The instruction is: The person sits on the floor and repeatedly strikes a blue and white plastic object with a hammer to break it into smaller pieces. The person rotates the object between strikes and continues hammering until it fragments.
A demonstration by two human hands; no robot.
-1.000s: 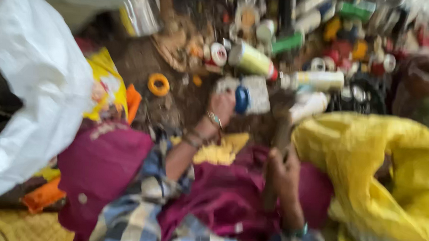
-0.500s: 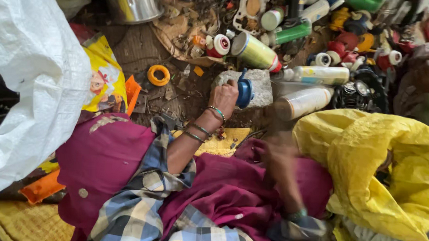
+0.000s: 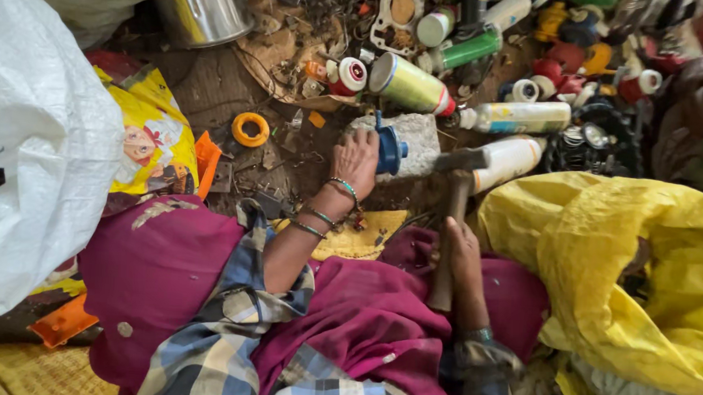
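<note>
The white sack (image 3: pixel 29 152) fills the 9 o'clock side; the yellow bag (image 3: pixel 633 273) lies at 3 to 4 o'clock. Maroon cloth (image 3: pixel 166 276) over the person's lap covers the 6 o'clock area. The work surface is bare, dirty ground (image 3: pixel 206 88) littered with scrap; a steel pot (image 3: pixel 205 13) stands at 11 o'clock, and spray cans (image 3: pixel 412 83) and plastic bottles (image 3: pixel 521 116) lie from 12 to 2 o'clock. No walls are visible.

At centre, a grey stone block (image 3: pixel 417 141) serves as an anvil. The left hand (image 3: pixel 355 160) is closed around a blue plastic part (image 3: pixel 389 150), pressing it against the block's left edge. The right hand (image 3: pixel 463 254) is wrapped firmly around the wooden handle of a hammer (image 3: pixel 456 194), its head poised just beside the block at 3 o'clock of the blue part.

Step in hand, by judgement: the part is seated for striking, with the hammer raised between blows. The next move calls for a controlled strike on the part, clear of the left fingers, with the part held steady on the block.

An orange ring (image 3: pixel 250 129) lies at 10 o'clock of the left hand, well apart.
</note>
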